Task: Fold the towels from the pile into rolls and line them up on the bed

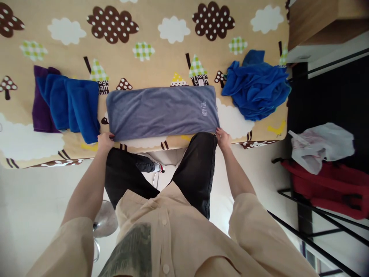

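A grey-blue towel (161, 111) with small "HAPPY LIFE" lettering near its right end lies spread in a long rectangle along the table's near edge. At its near left corner, my left hand (106, 141) has its fingers closed on the fabric. The near right corner is pinched by my right hand (223, 138). Left of the towel rest blue folded towels (69, 102), overlapping a purple towel (42, 102). To the right sits a crumpled heap of blue cloth (256, 86).
A beige patterned cloth (155, 69) covers the table. Beyond its right side are a red bag (331, 188), a white plastic bag (323, 144) and black metal bars. A wooden box-like piece (319, 23) stands at the upper right. A round stool (106, 221) is at lower left.
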`<state>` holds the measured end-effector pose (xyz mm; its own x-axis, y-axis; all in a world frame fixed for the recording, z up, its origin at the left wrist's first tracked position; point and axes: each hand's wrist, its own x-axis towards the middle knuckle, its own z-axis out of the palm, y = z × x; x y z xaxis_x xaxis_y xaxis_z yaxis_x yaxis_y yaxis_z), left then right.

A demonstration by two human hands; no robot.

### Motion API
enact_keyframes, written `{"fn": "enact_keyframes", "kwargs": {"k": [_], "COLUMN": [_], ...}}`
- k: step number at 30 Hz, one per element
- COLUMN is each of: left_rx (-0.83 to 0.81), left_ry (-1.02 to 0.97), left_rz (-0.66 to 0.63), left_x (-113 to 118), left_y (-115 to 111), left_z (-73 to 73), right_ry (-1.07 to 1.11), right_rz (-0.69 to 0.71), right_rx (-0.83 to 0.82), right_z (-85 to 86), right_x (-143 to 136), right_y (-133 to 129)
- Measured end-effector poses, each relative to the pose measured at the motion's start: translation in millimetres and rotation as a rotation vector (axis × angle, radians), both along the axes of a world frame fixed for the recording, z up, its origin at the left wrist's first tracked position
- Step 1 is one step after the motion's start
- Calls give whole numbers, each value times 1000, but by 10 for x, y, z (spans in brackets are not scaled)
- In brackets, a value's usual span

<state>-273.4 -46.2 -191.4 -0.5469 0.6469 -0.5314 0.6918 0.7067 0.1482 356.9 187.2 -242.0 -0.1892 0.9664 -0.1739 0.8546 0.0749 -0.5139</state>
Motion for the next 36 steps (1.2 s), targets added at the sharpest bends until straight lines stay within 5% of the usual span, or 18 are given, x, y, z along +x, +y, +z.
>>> {"fn": "enact_keyframes", "kwargs": {"k": [5, 12, 18, 24, 27, 31, 33, 36], "left_rx": [-79, -343, -174, -293, -341, -356, -372, -372], "left_ry": [74, 166, 141, -18, -92, -63, -44, -79], "left_rz": [-16, -242, -501, -363, -418, -421, -404, -423], "left_x": [124, 271, 769, 1019, 918, 862, 880, 898], "left_y": [-33, 19, 100, 298, 344, 356, 361, 371], "left_z": [3, 58, 25, -154, -247, -340, -366, -381], "right_ry": [-91, -354, -561, -331, -213, -161, -185, -249], "right_rz": [44, 125, 5, 143, 299, 552, 570, 491], "right_rx": [-57, -162, -325, -7, 83, 124, 90, 55], "right_z": [41, 298, 693, 879, 813, 476, 276, 71], "right_x": [-67, -123, -438, -1485, -2303, -3081, -3153, -2872], "right_y": [-210, -440, 124, 608, 514, 312, 324, 539]}}
